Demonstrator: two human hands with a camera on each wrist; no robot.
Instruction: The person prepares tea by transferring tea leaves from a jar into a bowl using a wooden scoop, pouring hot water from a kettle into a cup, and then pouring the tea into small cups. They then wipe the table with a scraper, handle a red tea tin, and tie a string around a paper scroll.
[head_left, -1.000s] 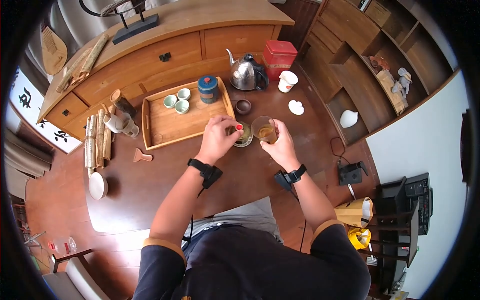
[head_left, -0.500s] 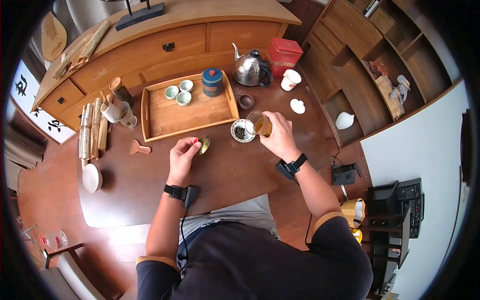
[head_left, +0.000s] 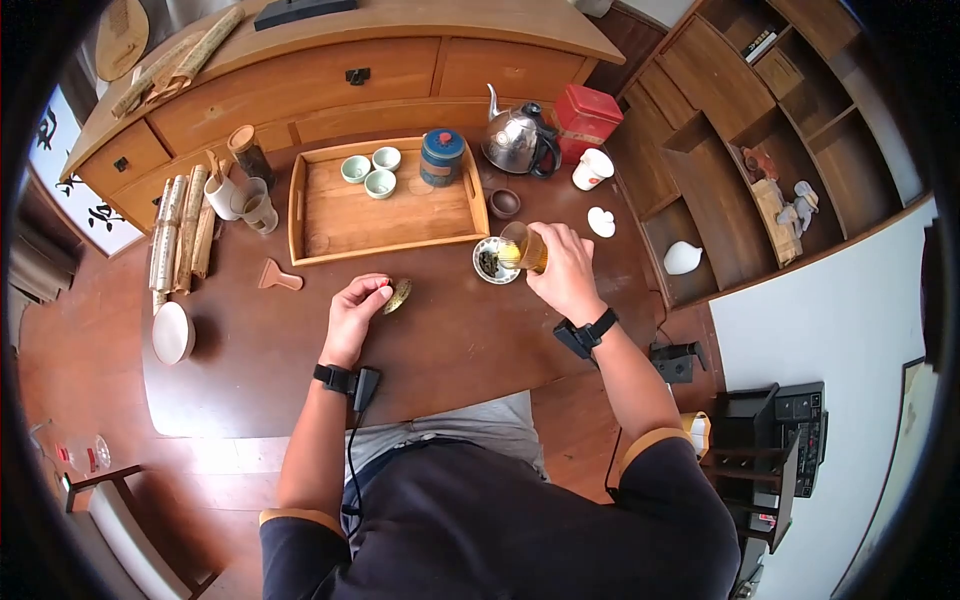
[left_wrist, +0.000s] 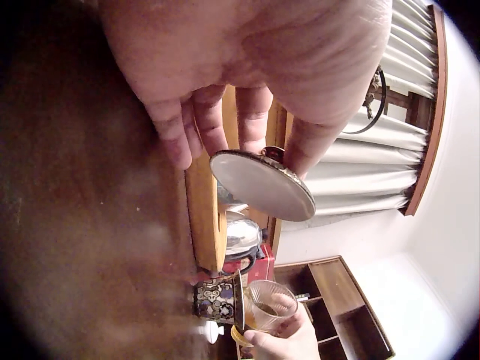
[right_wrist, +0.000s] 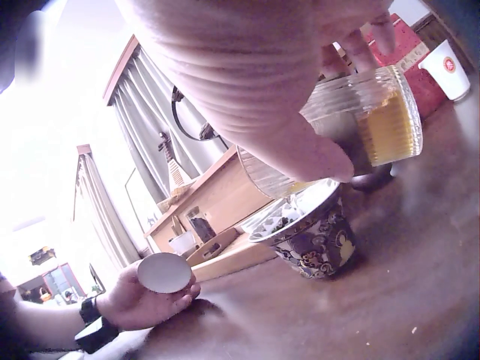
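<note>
A ribbed glass cup (right_wrist: 382, 112) with amber liquid is gripped by my right hand (head_left: 568, 270) and tilted over a patterned lidded-style bowl (right_wrist: 315, 244); its rim is close above the bowl's rim. Dark leaves lie inside the bowl, seen from above in the head view. Off to the left, my left hand (head_left: 348, 315) pinches a round lid (head_left: 398, 296) by its knob above the table. The lid's pale underside (left_wrist: 262, 187) faces the camera in the left wrist view.
Behind the bowl stand a wooden tray (head_left: 340, 254) with small green cups and a blue canister (head_left: 441, 158), a brown cup (head_left: 504, 204), a kettle (head_left: 515, 140), a red box (head_left: 587, 118) and a white pitcher (head_left: 592, 170). A pale bowl (head_left: 173, 333) sits far left.
My left hand has moved left from the bowl, carrying the lid away from it. My right hand has turned the glass cup from near upright to a steep tilt over the bowl.
</note>
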